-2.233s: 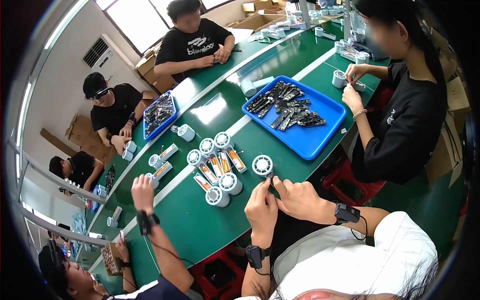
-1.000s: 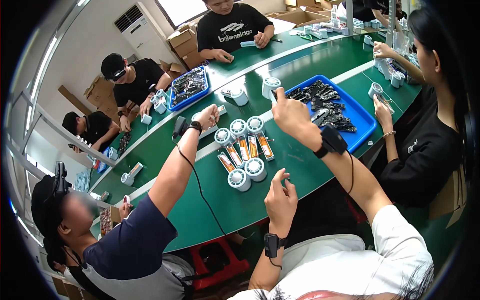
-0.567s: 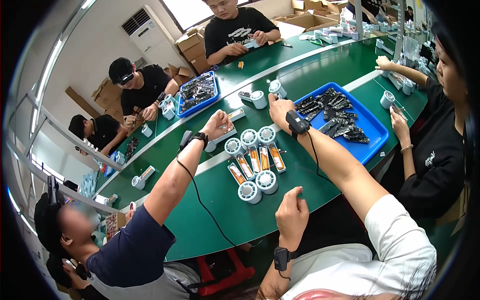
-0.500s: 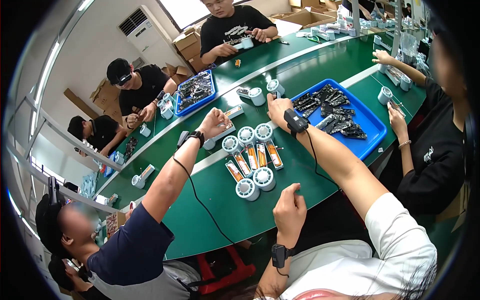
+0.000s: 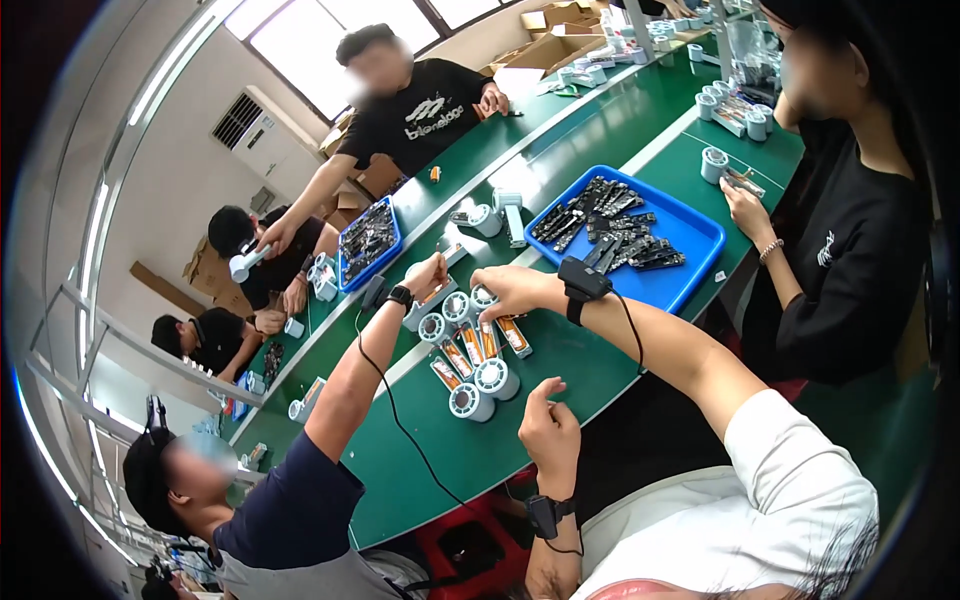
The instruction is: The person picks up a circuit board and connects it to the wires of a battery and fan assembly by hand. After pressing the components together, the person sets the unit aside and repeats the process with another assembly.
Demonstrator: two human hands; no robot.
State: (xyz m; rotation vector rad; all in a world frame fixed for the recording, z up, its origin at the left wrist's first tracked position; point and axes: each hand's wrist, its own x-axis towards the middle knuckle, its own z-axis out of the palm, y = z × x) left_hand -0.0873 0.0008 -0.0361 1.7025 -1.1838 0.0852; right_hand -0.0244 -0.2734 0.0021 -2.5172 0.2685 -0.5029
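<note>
My right hand (image 5: 508, 290) reaches across the green table and closes around the head of a handheld fan (image 5: 485, 298), thumb on the near side. This fan is the far right one in a cluster of pale blue handheld fans (image 5: 470, 401) with round slotted heads. Their opened handles (image 5: 485, 341) show orange batteries. My left hand (image 5: 551, 432) hangs at the table's near edge, its fingers curled in with nothing visible in them. Beside the cluster's far left side, a co-worker's closed hand (image 5: 428, 274) is next to a pale fan handle (image 5: 436, 301).
A blue tray (image 5: 690, 292) of black circuit boards stands right of my right forearm; another blue tray (image 5: 372, 272) lies far left. More fan parts (image 5: 480, 219) stand beyond my hand. A black cable (image 5: 400, 423) hangs from the co-worker's wrist. Co-workers sit around the table.
My right hand has come back from the far fan parts and taken hold of the fan head. The view has shifted. Across the table, a person now stretches an arm out left, holding a fan.
</note>
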